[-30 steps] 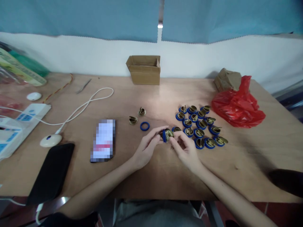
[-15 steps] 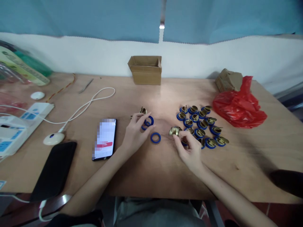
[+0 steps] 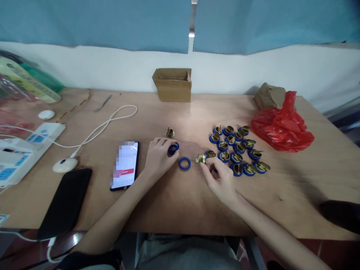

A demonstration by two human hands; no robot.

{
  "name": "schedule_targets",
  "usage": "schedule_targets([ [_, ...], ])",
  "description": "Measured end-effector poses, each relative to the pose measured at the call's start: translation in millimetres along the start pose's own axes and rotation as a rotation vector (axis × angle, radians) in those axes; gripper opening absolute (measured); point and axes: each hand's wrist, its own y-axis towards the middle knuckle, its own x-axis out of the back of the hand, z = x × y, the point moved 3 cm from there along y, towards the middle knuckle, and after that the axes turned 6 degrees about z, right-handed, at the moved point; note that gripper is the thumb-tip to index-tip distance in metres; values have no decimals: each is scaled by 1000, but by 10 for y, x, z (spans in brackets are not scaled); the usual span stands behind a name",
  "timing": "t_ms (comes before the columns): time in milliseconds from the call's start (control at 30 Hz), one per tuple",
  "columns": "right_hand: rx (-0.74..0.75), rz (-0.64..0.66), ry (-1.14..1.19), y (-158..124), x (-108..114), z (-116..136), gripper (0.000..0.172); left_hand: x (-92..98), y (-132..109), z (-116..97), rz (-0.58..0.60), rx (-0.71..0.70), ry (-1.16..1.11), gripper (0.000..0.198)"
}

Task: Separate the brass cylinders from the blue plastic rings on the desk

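My right hand [image 3: 222,182] pinches a brass-coloured round metal fitting [image 3: 200,159] between thumb and fingers, just above the table. My left hand [image 3: 159,156] is curled with thumb and fingertips at a dark blue ring [image 3: 173,148]; a second ring seems to overlap it. Another blue ring [image 3: 184,163] lies flat between my hands. Beyond my left fingers stands a loose brass fitting [image 3: 170,132]. To the right, several brass fittings with blue rings round their bases [image 3: 239,147] stand in loose rows.
An open cardboard box [image 3: 174,90] stands by the wall. A red plastic bag [image 3: 282,127] sits at the right before a brown package [image 3: 269,96]. To the left are a lit phone [image 3: 125,165], a black phone [image 3: 66,202], a white cable [image 3: 108,119] and a power strip [image 3: 36,144].
My left hand has drawn back slightly, its fingers more curled, and the blue ring there sits lower and further left. My right hand has moved a little left with the brass fitting.
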Motion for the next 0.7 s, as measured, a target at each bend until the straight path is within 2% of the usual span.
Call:
schedule_targets([
  [167, 3, 6, -2, -5, 2, 21, 15, -5, -6, 7, 68, 51, 60, 17],
  [467, 23, 49, 0, -15, -34, 37, 16, -54, -20, 20, 69, 41, 75, 16],
  [600, 18, 43, -21, -22, -33, 8, 13, -20, -11, -6, -32, 3, 20, 26],
  [700, 38, 49, -46, -39, -35, -20, 7, 59, -25, -112, -103, -93, -185, 23],
])
